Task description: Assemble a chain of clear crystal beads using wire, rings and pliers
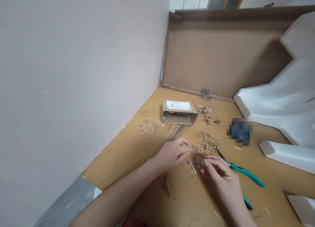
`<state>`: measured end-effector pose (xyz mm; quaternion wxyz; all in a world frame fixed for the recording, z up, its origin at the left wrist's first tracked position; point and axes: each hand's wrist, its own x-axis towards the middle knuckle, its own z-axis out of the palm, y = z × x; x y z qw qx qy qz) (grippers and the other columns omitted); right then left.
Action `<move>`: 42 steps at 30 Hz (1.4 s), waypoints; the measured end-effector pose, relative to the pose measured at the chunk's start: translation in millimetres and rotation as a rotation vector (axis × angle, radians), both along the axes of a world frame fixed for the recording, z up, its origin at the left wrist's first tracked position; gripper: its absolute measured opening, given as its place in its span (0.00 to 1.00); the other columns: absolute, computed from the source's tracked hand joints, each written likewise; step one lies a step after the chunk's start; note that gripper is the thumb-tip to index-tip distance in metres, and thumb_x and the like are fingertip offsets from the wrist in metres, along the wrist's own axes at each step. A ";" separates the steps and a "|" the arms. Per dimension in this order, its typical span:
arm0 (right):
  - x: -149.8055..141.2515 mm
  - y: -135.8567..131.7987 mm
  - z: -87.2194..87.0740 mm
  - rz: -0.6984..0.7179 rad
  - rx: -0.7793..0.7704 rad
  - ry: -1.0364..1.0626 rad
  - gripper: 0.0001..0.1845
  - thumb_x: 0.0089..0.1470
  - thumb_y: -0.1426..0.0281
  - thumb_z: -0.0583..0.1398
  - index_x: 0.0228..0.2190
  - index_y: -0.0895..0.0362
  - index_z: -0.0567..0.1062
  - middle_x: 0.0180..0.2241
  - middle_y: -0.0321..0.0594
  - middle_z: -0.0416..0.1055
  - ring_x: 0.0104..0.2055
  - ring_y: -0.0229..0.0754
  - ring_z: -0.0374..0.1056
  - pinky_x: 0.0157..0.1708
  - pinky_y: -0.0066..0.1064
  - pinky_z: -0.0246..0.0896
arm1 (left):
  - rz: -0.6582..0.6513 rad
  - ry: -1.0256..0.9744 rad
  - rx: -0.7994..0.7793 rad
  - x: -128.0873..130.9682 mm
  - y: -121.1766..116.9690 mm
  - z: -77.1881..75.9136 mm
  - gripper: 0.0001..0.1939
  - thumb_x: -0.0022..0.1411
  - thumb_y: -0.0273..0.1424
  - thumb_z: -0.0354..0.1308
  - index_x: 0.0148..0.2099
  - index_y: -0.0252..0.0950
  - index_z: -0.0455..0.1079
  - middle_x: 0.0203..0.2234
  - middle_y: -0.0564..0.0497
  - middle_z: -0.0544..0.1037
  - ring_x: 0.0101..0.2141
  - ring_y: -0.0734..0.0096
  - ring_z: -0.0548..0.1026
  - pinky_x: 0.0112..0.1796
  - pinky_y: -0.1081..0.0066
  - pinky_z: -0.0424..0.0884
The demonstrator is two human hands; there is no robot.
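Note:
My left hand (pixel 173 153) is closed in a pinch at the upper left of a beaded wire ring (pixel 198 167), a thin wire circle with clear beads. On the opposite side, my right hand (pixel 221 174) grips the same ring between thumb and fingers. A small dark ring (pixel 194 148) shows at my left fingertips; whether it is attached or lies behind cannot be made out. Pliers with teal handles (pixel 248 175) lie partly hidden beneath my right hand. Just beyond my hands is a loose group of beads and small dark rings (pixel 213 145).
A small open cardboard box (pixel 177 118) lies on its side, long thin wires (pixel 176 133) spilling from it. Another beaded ring (pixel 148 126) is to its left. Beaded wire heaps (pixel 206 111) sit to its right. A wall (pixel 86 72), cardboard panel (pixel 221 53) and white foam (pixel 265 102) border the surface.

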<state>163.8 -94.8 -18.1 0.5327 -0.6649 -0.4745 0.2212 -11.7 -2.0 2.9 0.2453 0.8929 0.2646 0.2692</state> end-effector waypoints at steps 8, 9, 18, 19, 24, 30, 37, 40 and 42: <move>7.9 1.2 -0.3 -0.005 -0.032 0.132 0.13 0.41 0.58 0.63 0.19 0.55 0.78 0.34 0.46 0.71 0.38 0.49 0.67 0.28 0.33 0.65 | -0.038 -0.005 0.133 0.9 -0.6 1.7 0.13 0.62 0.30 0.47 0.37 0.37 0.73 0.47 0.46 0.70 0.46 0.64 0.67 0.45 0.66 0.63; 9.0 1.2 -0.5 0.003 -0.033 0.155 0.13 0.42 0.58 0.63 0.19 0.55 0.78 0.33 0.46 0.72 0.39 0.50 0.67 0.28 0.33 0.65 | -0.058 -0.056 0.078 1.5 -0.5 1.9 0.12 0.62 0.30 0.48 0.37 0.37 0.73 0.47 0.45 0.70 0.47 0.64 0.67 0.47 0.66 0.62; 12.3 -0.5 3.2 0.146 -0.090 0.357 0.14 0.46 0.58 0.61 0.29 0.55 0.79 0.30 0.42 0.72 0.25 0.41 0.66 0.20 0.30 0.61 | -0.057 -0.385 -0.800 9.2 0.8 -6.1 0.17 0.58 0.41 0.53 0.40 0.32 0.72 0.30 0.47 0.77 0.26 0.74 0.72 0.29 0.74 0.69; 12.4 -0.2 3.3 0.143 -0.095 0.362 0.14 0.44 0.59 0.62 0.29 0.55 0.79 0.32 0.42 0.72 0.25 0.41 0.66 0.20 0.29 0.61 | -0.040 -0.388 -0.872 9.4 2.0 -6.8 0.18 0.57 0.43 0.54 0.39 0.32 0.72 0.27 0.48 0.76 0.24 0.76 0.72 0.28 0.74 0.68; 11.1 0.7 3.2 0.092 -0.135 0.341 0.11 0.41 0.61 0.65 0.27 0.54 0.78 0.36 0.41 0.72 0.30 0.42 0.66 0.21 0.27 0.61 | -0.068 -0.428 -1.049 8.6 6.1 -2.7 0.20 0.52 0.45 0.58 0.35 0.31 0.72 0.27 0.48 0.76 0.26 0.74 0.73 0.28 0.73 0.69; 9.3 -2.3 7.2 0.083 -0.170 0.360 0.12 0.44 0.59 0.63 0.27 0.54 0.77 0.30 0.38 0.72 0.32 0.42 0.66 0.27 0.28 0.64 | -0.066 -0.469 -1.070 8.6 6.6 -3.4 0.18 0.52 0.43 0.59 0.35 0.31 0.72 0.33 0.46 0.76 0.31 0.72 0.74 0.31 0.73 0.70; 12.1 -1.5 2.8 0.102 -0.161 0.454 0.12 0.45 0.58 0.63 0.28 0.54 0.77 0.34 0.39 0.72 0.36 0.43 0.65 0.28 0.27 0.64 | -0.032 -0.508 -1.066 8.5 10.0 -8.0 0.21 0.51 0.45 0.59 0.36 0.30 0.72 0.35 0.43 0.76 0.35 0.69 0.74 0.32 0.71 0.70; 12.3 -0.9 -1.0 0.118 -0.149 0.515 0.11 0.46 0.59 0.62 0.29 0.53 0.77 0.34 0.39 0.73 0.34 0.42 0.65 0.26 0.27 0.62 | -0.031 -0.517 -1.082 8.7 10.6 -7.4 0.21 0.50 0.45 0.60 0.35 0.30 0.72 0.35 0.43 0.76 0.36 0.67 0.74 0.33 0.71 0.70; 12.3 -0.6 -2.2 0.135 -0.141 0.558 0.10 0.48 0.59 0.62 0.30 0.52 0.77 0.34 0.38 0.73 0.33 0.41 0.66 0.25 0.27 0.62 | -0.030 -0.513 -1.075 8.8 10.6 -7.0 0.22 0.49 0.46 0.60 0.35 0.30 0.72 0.35 0.43 0.76 0.35 0.67 0.74 0.33 0.71 0.70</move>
